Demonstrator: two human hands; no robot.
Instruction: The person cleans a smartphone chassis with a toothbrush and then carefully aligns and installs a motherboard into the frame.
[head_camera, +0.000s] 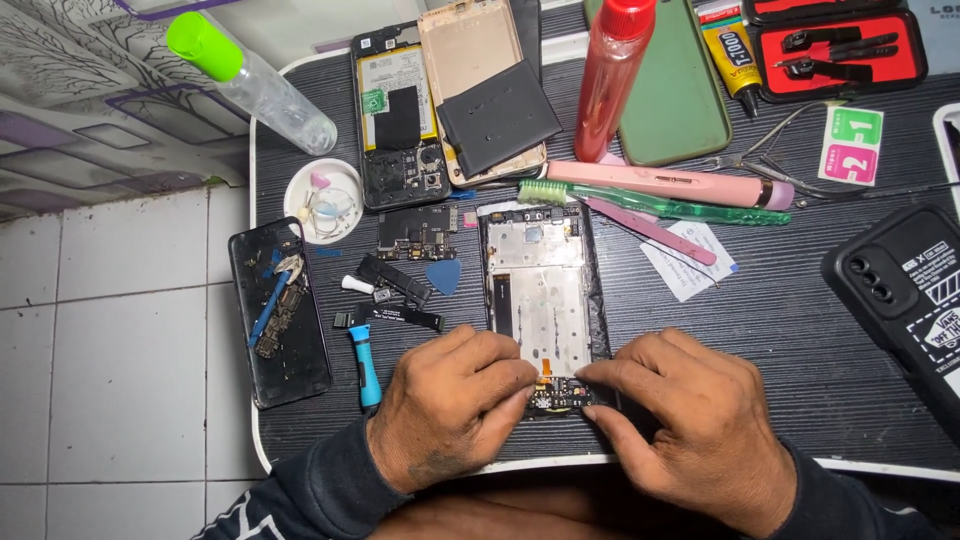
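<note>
An opened phone frame (543, 290) with a bare metal midplate lies on the dark ribbed table (780, 330). My left hand (450, 405) and my right hand (685, 420) meet at its near end. The fingertips of both press on a small dark circuit board (560, 393) with gold contacts and an orange flex tab. Neither hand lifts the frame; it rests flat.
Left of the frame lie a blue pick (445, 276), small boards, a blue-handled tool (366, 365) and a black phone back (278, 310). Behind are another opened phone (400, 115), a red bottle (612, 75), a green toothbrush (660, 205) and a black case (905, 290).
</note>
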